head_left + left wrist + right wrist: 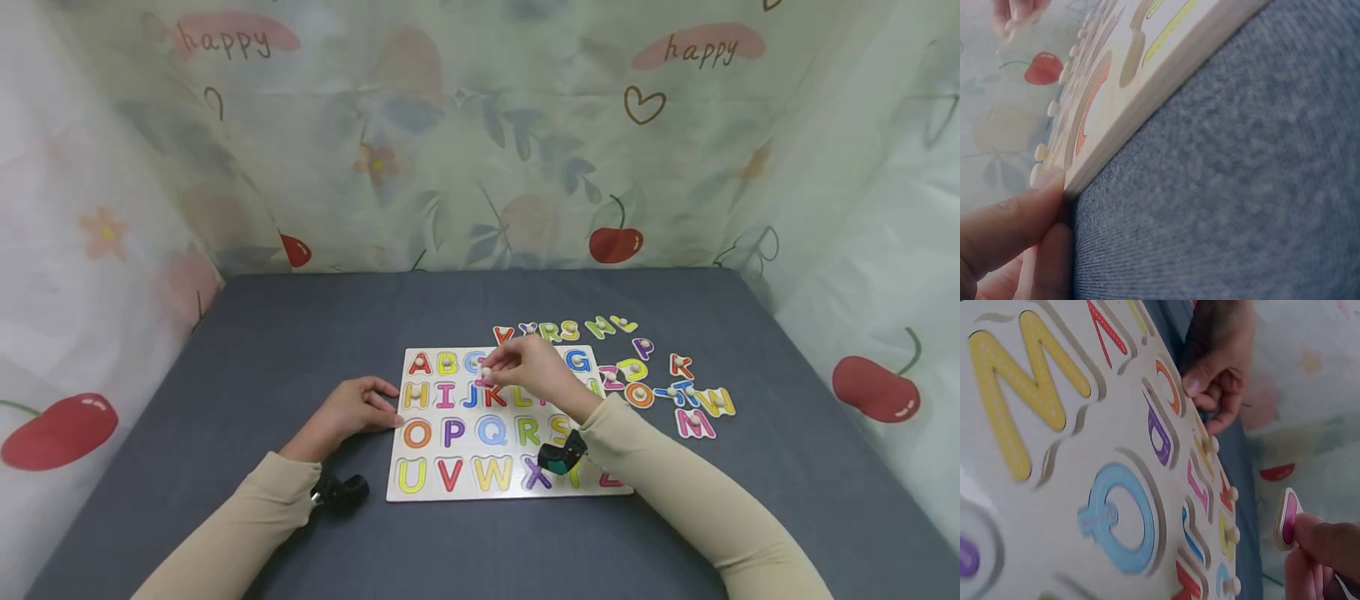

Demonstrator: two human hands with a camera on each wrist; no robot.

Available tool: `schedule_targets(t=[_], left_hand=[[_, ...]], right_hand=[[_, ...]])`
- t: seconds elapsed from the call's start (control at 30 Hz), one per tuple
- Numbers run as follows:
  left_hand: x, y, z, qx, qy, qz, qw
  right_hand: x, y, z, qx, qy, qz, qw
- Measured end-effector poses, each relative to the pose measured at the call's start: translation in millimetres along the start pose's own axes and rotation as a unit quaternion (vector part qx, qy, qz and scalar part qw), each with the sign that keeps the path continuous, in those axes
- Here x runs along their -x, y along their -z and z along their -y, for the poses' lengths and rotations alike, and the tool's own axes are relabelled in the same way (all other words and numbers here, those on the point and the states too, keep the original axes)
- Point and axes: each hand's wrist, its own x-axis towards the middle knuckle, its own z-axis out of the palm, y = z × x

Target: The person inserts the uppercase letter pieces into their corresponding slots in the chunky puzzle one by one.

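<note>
A wooden alphabet puzzle board [435, 493] lies flat on the table. At its left edge my left hand [351, 415] holds on, the thumb [1029, 219] against the rim and fingers beside it. Over the upper middle of the board, my right hand [528, 367] pinches a small pink letter piece [1289, 519] between thumb and fingers, raised off the board. Which letter it is cannot be told. Knobbed pieces such as A [420, 364], B [447, 363], H [415, 395] and G [577, 361] sit in their slots. The right hand hides several top-row slots.
Loose knobbed letters lie behind and right of the board, among them K [681, 366], M [694, 423], W [716, 402], P [642, 348] and O [639, 395]. The dark table cloth [315, 325] meets a patterned curtain [450, 167] at the back.
</note>
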Motion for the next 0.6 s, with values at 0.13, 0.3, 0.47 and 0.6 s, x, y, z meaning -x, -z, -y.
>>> schedule_targets(t=[0.13,0.3,0.47,0.6], left_hand=[[-0.6,0.4,-0.3,0.0,-0.004,0.002,1.0],[-0.6,0.0,-1.9,0.003,-0.002,0.0,1.0],[1.5,0.6,-2.7,0.012,0.0,0.004,0.9999],[2.8,0.9,-2.9,0.018,0.002,0.006,0.9998]], right_hand=[[-9.2,-23.3,9.8,-0.002,0.002,0.013,0.9999],[-18.5,-42.3,13.4,-0.003,0.007,0.021,0.9998],[-27.8,-53.4,11.8,0.012,0.016,0.021,0.9996],[-32.1,-58.9,10.4,0.021,0.014,0.03,0.9992]])
